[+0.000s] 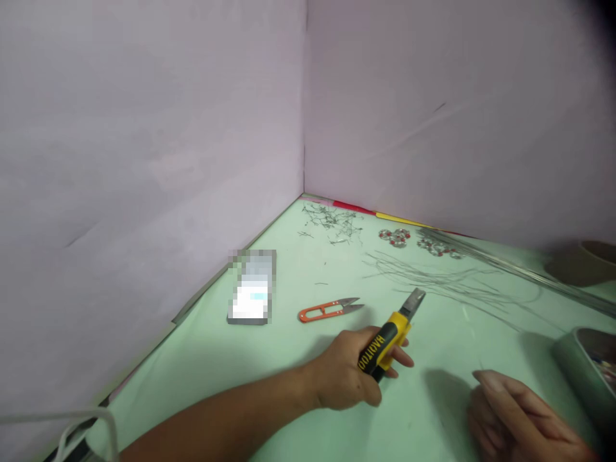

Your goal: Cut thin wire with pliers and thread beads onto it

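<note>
On the pale green surface, orange snips lie between the phone and loose wires; wire scraps lie beyond them.

We are looking at a small craft workspace, its pale green counter holding thin silvery cut wires and orange-handled metal thread snips.

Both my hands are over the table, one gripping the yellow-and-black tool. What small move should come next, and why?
I'd probably angle the yellow-and-black tool toward the right hand. The left hand grips it securely, but its metal tip points toward the loose wires, while the right hand sits apart, fingers curled. Whether those fingers pinch a wire is too faint to tell.
</note>
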A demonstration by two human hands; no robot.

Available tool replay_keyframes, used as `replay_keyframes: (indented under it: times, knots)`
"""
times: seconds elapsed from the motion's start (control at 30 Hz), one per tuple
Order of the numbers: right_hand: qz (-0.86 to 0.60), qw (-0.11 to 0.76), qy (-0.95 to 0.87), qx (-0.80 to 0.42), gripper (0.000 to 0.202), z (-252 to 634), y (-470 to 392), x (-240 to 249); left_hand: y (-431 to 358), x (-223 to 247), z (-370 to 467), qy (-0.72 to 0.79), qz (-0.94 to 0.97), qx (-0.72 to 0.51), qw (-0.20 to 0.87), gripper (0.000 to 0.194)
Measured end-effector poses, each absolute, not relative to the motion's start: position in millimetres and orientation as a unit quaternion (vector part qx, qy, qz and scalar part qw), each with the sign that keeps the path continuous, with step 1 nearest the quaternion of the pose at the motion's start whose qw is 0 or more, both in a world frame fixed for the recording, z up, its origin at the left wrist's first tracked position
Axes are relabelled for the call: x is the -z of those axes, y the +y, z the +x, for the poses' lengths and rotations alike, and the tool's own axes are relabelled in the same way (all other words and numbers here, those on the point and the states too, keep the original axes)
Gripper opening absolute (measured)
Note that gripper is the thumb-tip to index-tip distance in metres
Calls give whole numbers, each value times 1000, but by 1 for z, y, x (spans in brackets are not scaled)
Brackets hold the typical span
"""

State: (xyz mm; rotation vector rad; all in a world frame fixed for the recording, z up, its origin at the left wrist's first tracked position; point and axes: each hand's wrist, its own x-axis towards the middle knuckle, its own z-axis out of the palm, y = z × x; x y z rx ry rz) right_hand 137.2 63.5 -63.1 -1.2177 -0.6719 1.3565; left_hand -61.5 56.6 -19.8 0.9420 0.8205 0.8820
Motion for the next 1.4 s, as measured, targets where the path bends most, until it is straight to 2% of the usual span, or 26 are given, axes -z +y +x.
replay_keyframes:
  times: [0.43,0.6,0.77,1.0,1.4]
  knots:
    - [-523,558,-294,-573,28,127,64,50,53,24,-57,361,457,-412,701,51]
    - [-501,541,-327,-591,31,127,65,47,53,9,-62,450,522,-336,642,63]
    - [-439,532,-362,-627,24,136,69,46,53,-16,-70,510,591,-222,584,61]
    - [-391,524,-383,-653,16,139,69,45,39,-26,-62,487,618,-191,587,61]
    - [-409,504,-420,-634,20,136,69,42,38,-22,-61,499,624,-184,573,64]
